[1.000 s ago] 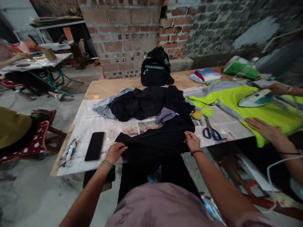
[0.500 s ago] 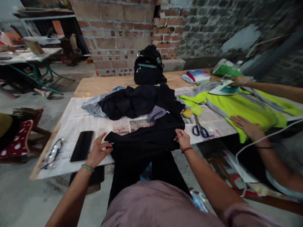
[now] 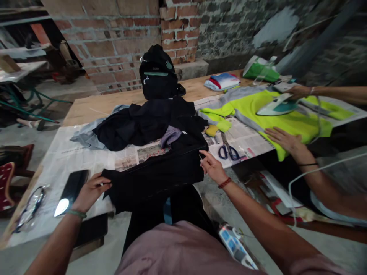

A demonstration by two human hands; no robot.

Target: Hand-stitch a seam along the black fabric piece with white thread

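Note:
A black garment [image 3: 155, 175] lies across the newspaper-covered table's near edge and hangs down toward my lap. My left hand [image 3: 91, 191] grips its left corner, right beside a black phone [image 3: 71, 186]. My right hand [image 3: 211, 168] pinches the garment's right edge with its fingertips. Behind the garment a pile of dark and grey clothes [image 3: 143, 122] is heaped in front of a black backpack [image 3: 157, 74].
Glasses [image 3: 30, 204] lie left of the phone. Blue-handled scissors [image 3: 228, 151] and a small yellow piece [image 3: 212, 130] lie right of my hand. A co-worker's hand [image 3: 283, 139] presses a neon yellow garment [image 3: 289, 122] while the other hand moves an iron [image 3: 276, 107]. A power strip [image 3: 235, 244] lies on the floor.
My hands have spread apart along the garment's edge, the left one now next to the phone. The co-worker's iron has slid across the yellow garment. My view has shifted right.

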